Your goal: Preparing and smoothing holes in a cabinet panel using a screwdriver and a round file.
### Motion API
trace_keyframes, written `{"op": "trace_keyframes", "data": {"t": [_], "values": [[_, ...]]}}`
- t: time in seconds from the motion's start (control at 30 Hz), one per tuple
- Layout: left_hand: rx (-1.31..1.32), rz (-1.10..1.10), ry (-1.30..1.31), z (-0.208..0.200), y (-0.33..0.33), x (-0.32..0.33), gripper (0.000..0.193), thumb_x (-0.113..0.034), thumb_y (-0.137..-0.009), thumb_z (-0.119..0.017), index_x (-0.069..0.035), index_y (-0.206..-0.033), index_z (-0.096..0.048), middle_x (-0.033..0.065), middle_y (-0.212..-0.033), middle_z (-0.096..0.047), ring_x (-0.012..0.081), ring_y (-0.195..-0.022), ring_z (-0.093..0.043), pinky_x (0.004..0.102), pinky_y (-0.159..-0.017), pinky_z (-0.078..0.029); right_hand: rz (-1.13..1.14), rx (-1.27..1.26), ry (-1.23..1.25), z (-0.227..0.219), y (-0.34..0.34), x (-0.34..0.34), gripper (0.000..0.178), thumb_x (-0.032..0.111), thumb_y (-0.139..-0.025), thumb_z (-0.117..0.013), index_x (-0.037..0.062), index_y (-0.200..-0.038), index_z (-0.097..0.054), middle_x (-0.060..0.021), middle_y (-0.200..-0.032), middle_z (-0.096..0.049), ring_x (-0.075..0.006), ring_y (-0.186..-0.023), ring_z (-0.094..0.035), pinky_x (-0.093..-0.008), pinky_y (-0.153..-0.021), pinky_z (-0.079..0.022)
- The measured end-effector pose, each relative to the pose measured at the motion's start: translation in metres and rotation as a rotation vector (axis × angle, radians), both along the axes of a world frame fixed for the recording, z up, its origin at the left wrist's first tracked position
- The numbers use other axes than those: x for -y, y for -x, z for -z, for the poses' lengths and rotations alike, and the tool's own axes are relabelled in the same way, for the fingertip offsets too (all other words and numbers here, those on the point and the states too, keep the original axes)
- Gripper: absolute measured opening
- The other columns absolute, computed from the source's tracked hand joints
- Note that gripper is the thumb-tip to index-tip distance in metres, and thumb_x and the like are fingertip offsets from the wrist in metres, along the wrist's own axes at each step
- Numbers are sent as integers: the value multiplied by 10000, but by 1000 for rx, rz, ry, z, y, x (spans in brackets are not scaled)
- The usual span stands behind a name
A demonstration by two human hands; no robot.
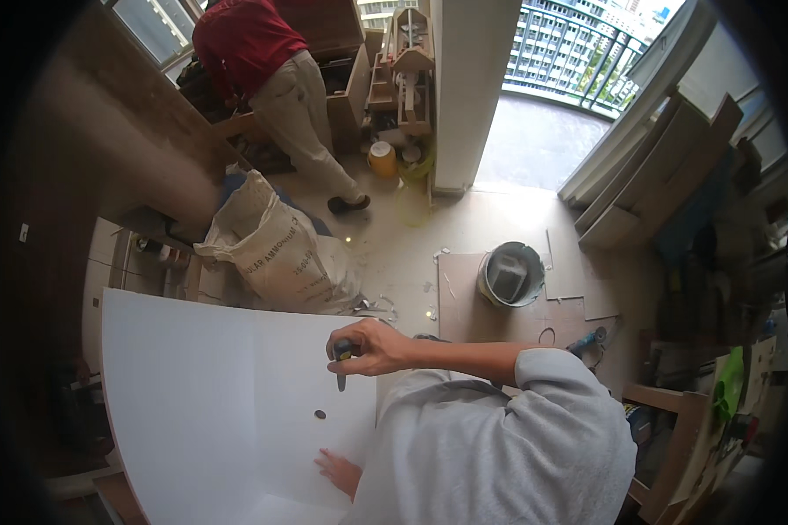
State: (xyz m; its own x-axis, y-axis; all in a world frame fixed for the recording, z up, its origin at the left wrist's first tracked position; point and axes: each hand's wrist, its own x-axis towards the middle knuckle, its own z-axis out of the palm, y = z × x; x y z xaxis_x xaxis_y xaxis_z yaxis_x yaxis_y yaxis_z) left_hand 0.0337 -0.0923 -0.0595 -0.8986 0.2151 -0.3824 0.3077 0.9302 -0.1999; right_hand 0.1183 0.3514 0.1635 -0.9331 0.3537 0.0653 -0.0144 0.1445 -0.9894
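Head view, looking steeply down: the right hand [372, 346] is clenched around a small tool [341, 363] with a dark handle, its thin grey tip pointing down at a large white panel [193, 385]. The tool hangs just above the panel's surface, a little to the right of and beyond a small dark round hole [320, 414] in the panel; whether the tip touches the panel cannot be told. The left hand [340, 471] lies on the near part of the panel with fingers spread flat against it, grasping nothing, partly hidden by the grey sleeve [499, 446] of the person's own top. The panel fills the near left of the scene and shows a faint vertical line running down its middle. Beyond it on the floor slumps a pale woven sack [271, 249] with dark print. To the right of the sack, farther out, a grey metal bucket [510, 274] stands on a flat brown board [473, 315]. At the far left another person in a red shirt [245, 39] and light trousers bends towards wooden cabinets [346, 83]. A small yellow container [382, 159] sits on the floor near that person's feet. Boards lean stacked along the right wall [657, 175], and a balcony railing [569, 52] shows at the far right.
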Motion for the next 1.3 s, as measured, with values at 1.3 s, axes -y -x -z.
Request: {"op": "trace_keyframes", "data": {"t": [1.3], "values": [[-69, 53, -1182, -119, -2, -83, 601, -201, -942, -784, -133, -1508, -593, 192, -1656, -439, 426, -1514, -445, 500, -1237, -406, -277, 57, -104, 15, 38, 119, 259, -99, -812, -744, -14, -1021, -617, -196, -1009, -736, -276, -956, -755, -360, -852, -596]]}}
